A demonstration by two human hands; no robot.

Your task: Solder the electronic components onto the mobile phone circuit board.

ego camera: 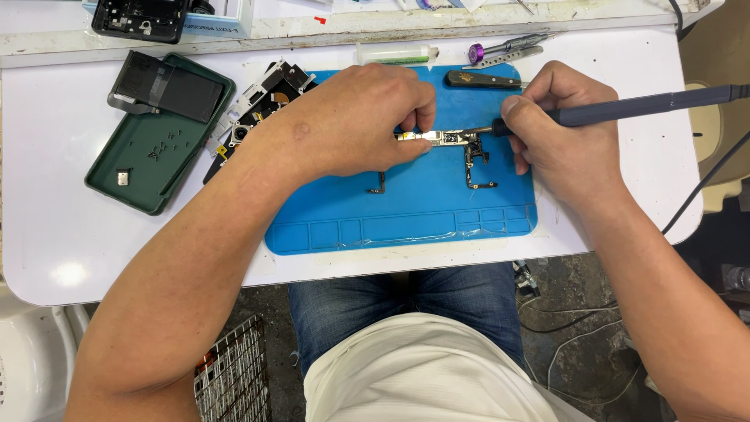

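surface: white table, blue mat centre frame
left hand: pinched tight on circuit board
right hand: clamped round soldering iron, tip on board

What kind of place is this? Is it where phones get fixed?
Most likely a phone or electronics repair bench. The right hand holds a soldering iron to a small circuit board on a blue work mat, and a green tray holds tiny screws.
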